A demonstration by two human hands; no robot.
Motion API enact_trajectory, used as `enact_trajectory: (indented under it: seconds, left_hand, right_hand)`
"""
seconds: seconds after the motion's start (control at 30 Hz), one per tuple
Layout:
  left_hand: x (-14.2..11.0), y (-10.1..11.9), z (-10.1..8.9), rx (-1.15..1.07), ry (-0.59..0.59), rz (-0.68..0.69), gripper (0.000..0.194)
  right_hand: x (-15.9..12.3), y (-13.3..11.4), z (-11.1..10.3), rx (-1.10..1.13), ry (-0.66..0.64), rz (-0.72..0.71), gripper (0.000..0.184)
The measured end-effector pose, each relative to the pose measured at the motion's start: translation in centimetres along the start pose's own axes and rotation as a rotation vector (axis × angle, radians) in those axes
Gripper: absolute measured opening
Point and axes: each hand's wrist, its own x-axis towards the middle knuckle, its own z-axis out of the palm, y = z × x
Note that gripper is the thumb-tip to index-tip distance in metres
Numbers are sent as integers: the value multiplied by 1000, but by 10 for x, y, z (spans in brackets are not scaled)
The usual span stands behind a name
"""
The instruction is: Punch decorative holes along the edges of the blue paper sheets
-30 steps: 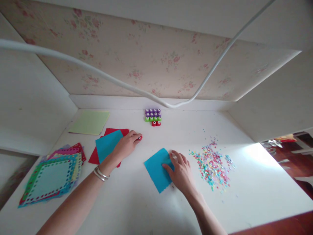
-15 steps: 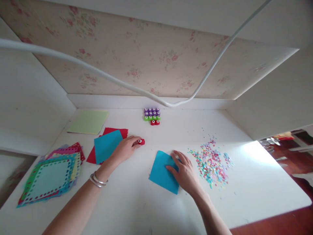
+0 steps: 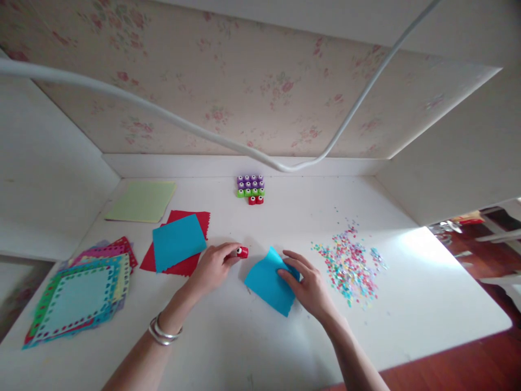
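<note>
Between the fingertips of my left hand (image 3: 215,266) is a small red paper punch (image 3: 243,252), held just left of a blue sheet of paper (image 3: 269,282). My right hand (image 3: 307,282) pinches that sheet at its right side, thumb on top. The sheet bends, its far corner lifted off the table, and its near edge looks scalloped. The punch and the sheet are apart. Left of my left hand, another blue sheet (image 3: 179,243) lies over red sheets (image 3: 189,266). Several purple, green and red punches (image 3: 251,189) stand in rows near the back wall.
Colourful paper confetti (image 3: 352,263) is scattered on the white table (image 3: 195,347) to the right. A pile of hole-bordered coloured sheets (image 3: 79,298) lies at the left, with pale green paper (image 3: 140,201) behind it. A white cable (image 3: 183,122) hangs across the upper view.
My left hand has brought the red punch right and nearer to the blue sheet. My right hand has picked up the sheet's edge, so the paper now curves and tilts.
</note>
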Motion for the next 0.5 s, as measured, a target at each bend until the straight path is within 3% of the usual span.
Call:
enact_trajectory:
  seconds: [0.13,0.23,0.4,0.5]
  left_hand:
    - [-1,2,0,4,-16,1,26]
    - [-2,2,1,53,-7,21,25]
    - [-3,0,4,114,-9,30,25]
    - [-3,-1,4,116,-12,23,25]
  right_hand:
    - [9,-15,-2,122,-125,111,31]
    - [18,-13,2,111,-143,167,43]
    - [24,-5,7,226,-145,188,30]
    - [24,-3,7,306,-177,285,33]
